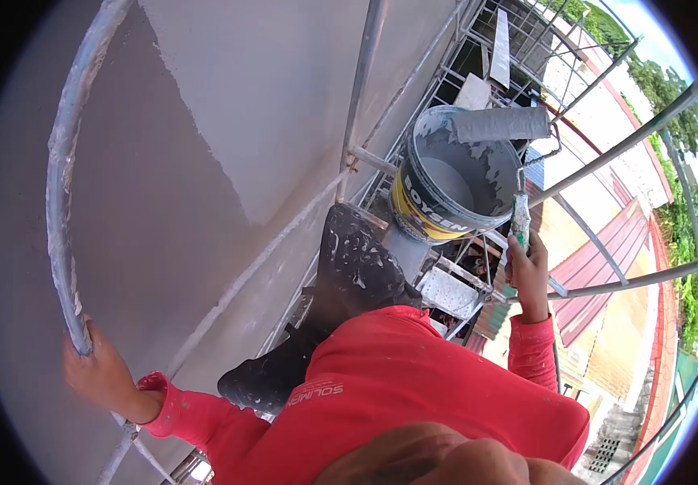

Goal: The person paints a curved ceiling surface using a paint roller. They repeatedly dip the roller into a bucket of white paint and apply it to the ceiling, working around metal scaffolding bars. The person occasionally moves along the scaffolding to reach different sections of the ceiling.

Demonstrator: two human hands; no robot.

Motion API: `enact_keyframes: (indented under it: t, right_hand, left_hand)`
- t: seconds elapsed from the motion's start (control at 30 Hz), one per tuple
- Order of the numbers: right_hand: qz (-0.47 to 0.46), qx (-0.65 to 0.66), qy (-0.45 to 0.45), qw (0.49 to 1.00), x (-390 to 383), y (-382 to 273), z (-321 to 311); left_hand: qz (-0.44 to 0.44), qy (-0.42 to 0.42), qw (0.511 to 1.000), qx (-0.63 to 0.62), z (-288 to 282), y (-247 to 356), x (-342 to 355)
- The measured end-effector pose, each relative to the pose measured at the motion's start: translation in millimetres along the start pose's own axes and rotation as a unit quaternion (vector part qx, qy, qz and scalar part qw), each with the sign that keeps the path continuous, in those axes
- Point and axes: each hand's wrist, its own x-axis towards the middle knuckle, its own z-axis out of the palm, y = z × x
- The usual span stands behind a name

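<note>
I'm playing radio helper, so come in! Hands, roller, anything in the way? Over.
Left hand gripping scaffold pipe. Right hand holding paint roller by its handle. Roller overlaps bucket in view, contact unclear. Scaffold bars close by.

Pole [59, 178] cut off at top, bucket [423, 202] partly behind roller [502, 125]

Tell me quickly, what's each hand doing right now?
Left hand: closed around a metal scaffold pole.
Right hand: closed, holding a paint roller by its handle.
</note>
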Motion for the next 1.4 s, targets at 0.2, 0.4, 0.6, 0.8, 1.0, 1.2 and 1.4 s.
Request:
enact_keyframes:
  t: [0.2, 0.4, 0.6, 0.8, 1.0, 1.2, 1.4]
  right_hand:
    - [-0.023, 0.359, -0.139, 0.923, 7, -16, 90]
    - [-0.073, 0.389, -0.379, 0.836, 13, -32, 231]
    - [-0.131, 0.375, -0.512, 0.761, 18, -57, 330]
    - [-0.153, 0.386, -0.538, 0.733, 22, -100, 363]
    - [-0.197, 0.399, -0.525, 0.725, 32, -155, 362]
    - [-0.234, 0.407, -0.515, 0.718, 39, -221, 354]
    - [-0.227, 0.393, -0.505, 0.734, 34, -238, 341]
  left_hand:
    - [0.002, 0.001, 0.999, 0.041, -2, 22, -2]
    - [0.015, 0.042, 0.998, 0.048, -8, 28, 0]
    - [0.034, 0.074, 0.996, 0.043, -2, 23, -7]
    - [0.030, 0.069, 0.995, 0.062, -7, 25, -5]
    - [0.030, 0.074, 0.995, 0.059, -6, 30, -8]
    - [0.047, 0.103, 0.992, 0.054, -3, 29, -5]
    - [0.035, 0.080, 0.994, 0.066, -3, 22, -4]
